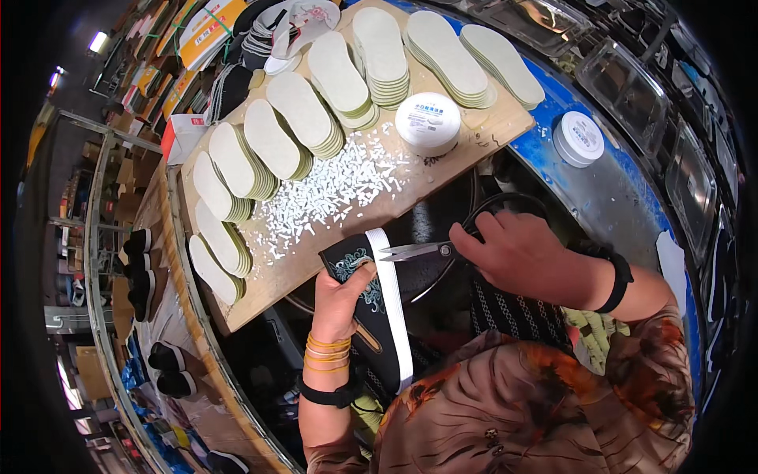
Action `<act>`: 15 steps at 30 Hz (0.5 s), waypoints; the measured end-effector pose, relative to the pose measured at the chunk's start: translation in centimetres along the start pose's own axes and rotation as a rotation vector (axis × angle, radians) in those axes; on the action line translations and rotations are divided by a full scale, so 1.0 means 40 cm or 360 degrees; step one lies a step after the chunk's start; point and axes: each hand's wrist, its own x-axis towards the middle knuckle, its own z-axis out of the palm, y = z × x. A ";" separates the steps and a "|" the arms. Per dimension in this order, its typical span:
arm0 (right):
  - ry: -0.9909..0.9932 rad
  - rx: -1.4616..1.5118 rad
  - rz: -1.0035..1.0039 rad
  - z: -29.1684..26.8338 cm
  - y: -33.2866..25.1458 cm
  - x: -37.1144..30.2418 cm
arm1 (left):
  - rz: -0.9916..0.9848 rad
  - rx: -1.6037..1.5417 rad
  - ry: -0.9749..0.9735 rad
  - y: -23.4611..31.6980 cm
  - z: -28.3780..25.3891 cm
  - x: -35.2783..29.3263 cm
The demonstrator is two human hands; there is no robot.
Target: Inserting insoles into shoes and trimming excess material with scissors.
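Observation:
A black cloth shoe with teal embroidery is gripped in my left hand, its white sole edge turned toward my right side. The thumb presses on the embroidered upper, and the other fingers are mostly hidden by the shoe. My right hand is closed around the handles of a pair of metal scissors. The blades point left, slightly parted, with their tips at the white sole edge near the shoe's upper end. Just beyond the shoe, many small white clippings lie scattered on a wooden board.
Several stacks of pale insoles line the board's far and left edges. One round white tub stands on the board; another tub sits on the blue surface at right. Dark shoes and a metal rack are at left.

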 end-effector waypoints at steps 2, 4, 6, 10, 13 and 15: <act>-0.0012 -0.0015 -0.0028 -0.003 0.007 0.007 | 0.0000 0.0021 0.0001 -0.007 -0.004 0.003; -0.0032 -0.0044 -0.0042 -0.012 0.015 0.011 | -0.0004 0.0039 -0.0019 -0.017 -0.007 0.014; -0.0079 -0.0142 -0.0110 -0.020 0.022 0.019 | -0.0023 0.0089 -0.0021 -0.025 -0.010 0.025; -0.0100 -0.0163 -0.0155 -0.024 0.032 0.036 | -0.0056 0.0087 -0.0039 -0.027 0.000 0.033; -0.0104 -0.0258 -0.0226 -0.027 0.035 0.051 | -0.0075 0.0112 -0.0058 -0.028 -0.002 0.040; -0.0128 -0.0323 -0.0265 -0.024 0.036 0.058 | -0.0050 0.0124 -0.0086 -0.030 -0.003 0.043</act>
